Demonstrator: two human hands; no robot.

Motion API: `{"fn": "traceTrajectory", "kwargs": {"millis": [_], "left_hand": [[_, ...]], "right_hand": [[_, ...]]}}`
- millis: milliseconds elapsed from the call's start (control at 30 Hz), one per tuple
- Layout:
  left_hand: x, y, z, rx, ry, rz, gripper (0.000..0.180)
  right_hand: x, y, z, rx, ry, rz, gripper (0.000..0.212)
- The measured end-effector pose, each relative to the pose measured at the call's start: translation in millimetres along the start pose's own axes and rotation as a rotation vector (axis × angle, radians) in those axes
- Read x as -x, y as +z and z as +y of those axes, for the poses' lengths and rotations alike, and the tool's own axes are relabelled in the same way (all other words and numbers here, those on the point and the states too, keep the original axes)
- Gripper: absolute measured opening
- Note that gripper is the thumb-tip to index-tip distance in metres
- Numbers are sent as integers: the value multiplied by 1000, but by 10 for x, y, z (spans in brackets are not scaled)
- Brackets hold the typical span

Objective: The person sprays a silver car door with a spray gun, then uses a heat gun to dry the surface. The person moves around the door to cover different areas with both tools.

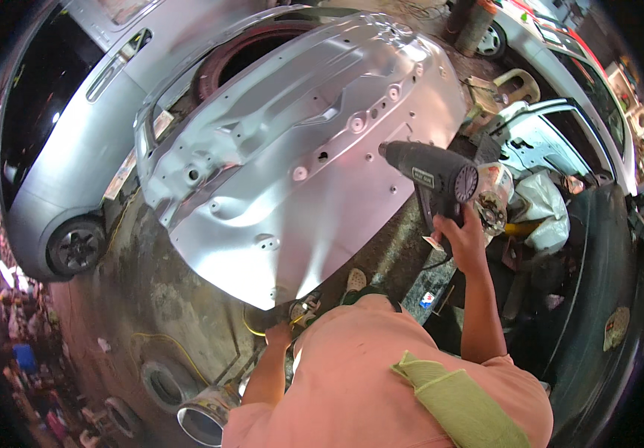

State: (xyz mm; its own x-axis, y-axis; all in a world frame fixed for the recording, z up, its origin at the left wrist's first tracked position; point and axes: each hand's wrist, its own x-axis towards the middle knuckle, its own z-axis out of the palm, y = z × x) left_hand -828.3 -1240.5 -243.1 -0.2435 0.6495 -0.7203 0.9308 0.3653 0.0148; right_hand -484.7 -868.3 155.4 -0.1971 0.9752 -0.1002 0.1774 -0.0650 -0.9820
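Note:
My right hand (459, 237) is wrapped round the handle of a dark heat gun (430, 170), whose nozzle points left over a large silver car body panel (314, 187). The gun is held apart from the panel, near its right edge. Pressed holes and raised ribs run across the panel's upper half, and its lower part is smooth and shiny. Low by the panel's near corner, my left hand (279, 334) looks closed. What it holds, if anything, is in shadow and too small to make out. A yellow cord (251, 328) curves close to that hand.
A silver car (76, 149) stands at the left, another car (576, 60) at the far right. Right of the heat gun are a stained bucket (495, 190), a white plastic bag (542, 209) and a loose door (553, 142). A tyre (167, 382) and a metal cylinder (204, 418) lie at the lower left.

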Motion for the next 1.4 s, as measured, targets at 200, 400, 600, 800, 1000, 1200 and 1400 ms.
{"fn": "traceTrajectory", "kwargs": {"millis": [200,400,600,800,1000,1200,1400], "left_hand": [[34,-314,-49,120,-52,-108,37],[64,-109,-259,111,4,-48,33],[64,293,-452,191,46,8,23],[217,332,-535,191,37,-10,18],[289,412,-620,244,18,62,17],[301,322,-712,204,48,50,19],[295,357,-715,185,38,50,21]], "right_hand": [[544,647,-204,-19,76,-146,32],[985,1258,-427,89,116,-278,34],[1334,1904,-624,9,79,-423,36],[1510,2345,-731,-42,55,-459,34],[1588,2582,-710,-53,58,-509,38],[1675,2829,-765,-66,4,-607,41],[1723,2748,-767,182,-51,-748,45]]}}
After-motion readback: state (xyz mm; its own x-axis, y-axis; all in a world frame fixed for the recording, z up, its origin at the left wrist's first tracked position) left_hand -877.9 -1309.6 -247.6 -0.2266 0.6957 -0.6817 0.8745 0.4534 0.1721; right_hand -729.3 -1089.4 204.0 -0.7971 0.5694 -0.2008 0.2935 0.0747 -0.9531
